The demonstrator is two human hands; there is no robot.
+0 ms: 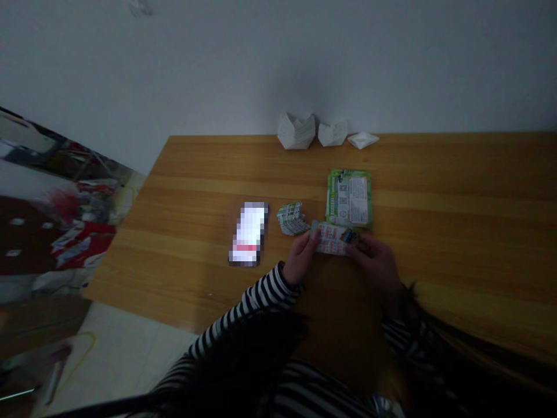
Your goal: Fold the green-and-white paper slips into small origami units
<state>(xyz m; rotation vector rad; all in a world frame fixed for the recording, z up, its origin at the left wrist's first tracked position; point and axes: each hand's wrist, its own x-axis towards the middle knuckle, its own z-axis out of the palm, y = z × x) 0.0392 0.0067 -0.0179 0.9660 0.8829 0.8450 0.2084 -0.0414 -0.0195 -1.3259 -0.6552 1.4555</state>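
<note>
Between my two hands is a printed paper leaflet (333, 239), held up in front of me in a wide, short shape. The thumb and fingers of my left hand (301, 255) pinch its left end. At the right end my right hand (375, 260) grips the paper, close to a small dark picture printed on it. Just beyond the leaflet lies a stack of green and white printed leaflets (349, 197). A folded piece of green and white printed paper (291, 219) rests left of the stack, near my left hand.
A phone with a lit, blurred screen (249, 233) lies left of the folded piece. Along the wall stand a large folded white paper shape (296, 131), a smaller one (333, 133) and a flat paper boat (362, 140). Red and white bags (87, 235) clutter the floor past the table's left edge.
</note>
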